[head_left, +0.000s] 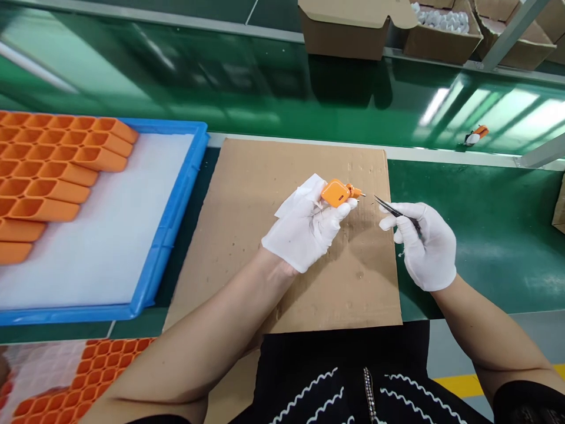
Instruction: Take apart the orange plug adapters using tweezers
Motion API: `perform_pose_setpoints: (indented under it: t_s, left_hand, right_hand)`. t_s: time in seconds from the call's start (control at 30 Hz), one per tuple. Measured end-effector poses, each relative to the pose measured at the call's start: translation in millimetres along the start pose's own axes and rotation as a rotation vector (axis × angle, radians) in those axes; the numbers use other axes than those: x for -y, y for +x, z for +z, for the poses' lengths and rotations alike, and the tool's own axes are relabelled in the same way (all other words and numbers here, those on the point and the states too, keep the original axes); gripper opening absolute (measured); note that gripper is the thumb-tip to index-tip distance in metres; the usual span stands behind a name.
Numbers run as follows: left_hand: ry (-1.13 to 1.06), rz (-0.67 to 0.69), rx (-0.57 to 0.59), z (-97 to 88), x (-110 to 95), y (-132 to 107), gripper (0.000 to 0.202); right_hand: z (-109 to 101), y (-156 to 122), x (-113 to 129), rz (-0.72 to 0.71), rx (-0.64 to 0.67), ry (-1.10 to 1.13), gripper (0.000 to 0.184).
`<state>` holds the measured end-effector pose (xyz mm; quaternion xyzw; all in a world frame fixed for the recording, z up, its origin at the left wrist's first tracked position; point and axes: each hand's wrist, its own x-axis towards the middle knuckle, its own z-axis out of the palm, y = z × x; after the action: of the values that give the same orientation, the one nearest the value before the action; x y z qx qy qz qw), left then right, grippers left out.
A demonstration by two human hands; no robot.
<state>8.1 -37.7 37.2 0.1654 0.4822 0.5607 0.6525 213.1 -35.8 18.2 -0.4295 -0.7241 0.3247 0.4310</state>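
Note:
My left hand (304, 229), in a white glove, holds a small orange plug-in charger (336, 193) with a port slot on its face and metal prongs pointing right. A white cloth (301, 194) is tucked in the same hand, behind the charger. To the right, my gloved right hand (421, 244) pinches dark pointed tweezers (399, 213). Their tips point toward the charger's prongs, with a small gap between. Both hands are above a flat cardboard sheet (247, 235), the right one over its edge.
At left a blue tray (165, 235) holds rows of orange hollow shells (57, 171). More orange shells (88, 377) sit below the table edge. Cardboard boxes (346, 32) stand on the shelf at the back. An orange-and-white item (477, 135) lies at the far right.

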Motion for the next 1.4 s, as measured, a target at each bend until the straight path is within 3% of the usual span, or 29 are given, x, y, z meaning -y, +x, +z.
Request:
perform_pose_setpoints:
  t_s: [0.13, 0.33, 0.5, 0.7, 0.8, 0.87, 0.93, 1.07, 1.13, 1.27, 1.4]
  left_hand:
    - [-0.135, -0.154, 0.016, 0.2, -2.9, -0.6, 0.015]
    - [-0.174, -0.106, -0.041, 2.6, -0.5, -3.1, 0.014]
    - [-0.054, 0.008, -0.014, -2.9, 5.2, 1.4, 0.027]
    - [-0.128, -0.052, 0.03, -8.3, 2.9, 5.3, 0.022]
    - [-0.078, -0.034, 0.075, -11.4, 1.3, 4.8, 0.025]
    - [0.0, 0.059, 0.095, -14.9, 1.3, 5.1, 0.024]
    - [0.076, 0.216, 0.089, -19.6, 1.4, 9.2, 0.023]
    - [0.329, 0.409, -0.17, -24.4, -7.8, 42.4, 0.047]
    - [0.571, 0.462, -0.259, -21.1, -20.8, 71.4, 0.044]
    - [0.775, 0.555, -0.406, -12.6, -57.2, 132.7, 0.037]
    - [0.913, 0.525, -0.446, -10.1, -79.4, 167.9, 0.027]
  right_hand:
    - [2.1, 0.1, -0.9, 0.004, 0.007, 0.011, 0.025]
    - [1.6, 1.9, -2.5, 0.009, 0.021, -0.017, 0.026]
    - [1.6, 1.0, -3.9, 0.007, 0.023, -0.014, 0.026]
    - [2.7, 4.8, -6.5, 0.034, 0.008, -0.014, 0.026]
    - [6.8, 12.0, -11.5, 0.206, 0.048, 0.083, 0.024]
    - [12.1, 17.7, -18.2, 0.383, 0.086, 0.203, 0.019]
    - [18.7, 23.2, -27.4, 0.47, 0.102, 0.281, 0.012]
    - [30.7, 31.0, -47.2, 0.512, 0.102, 0.379, 0.005]
    - [34.4, 32.2, -54.4, 0.514, 0.1, 0.417, 0.008]
    - [36.6, 29.3, -61.8, 0.5, 0.119, 0.415, 0.012]
    - [36.2, 27.5, -67.3, 0.451, 0.069, 0.313, 0.012]
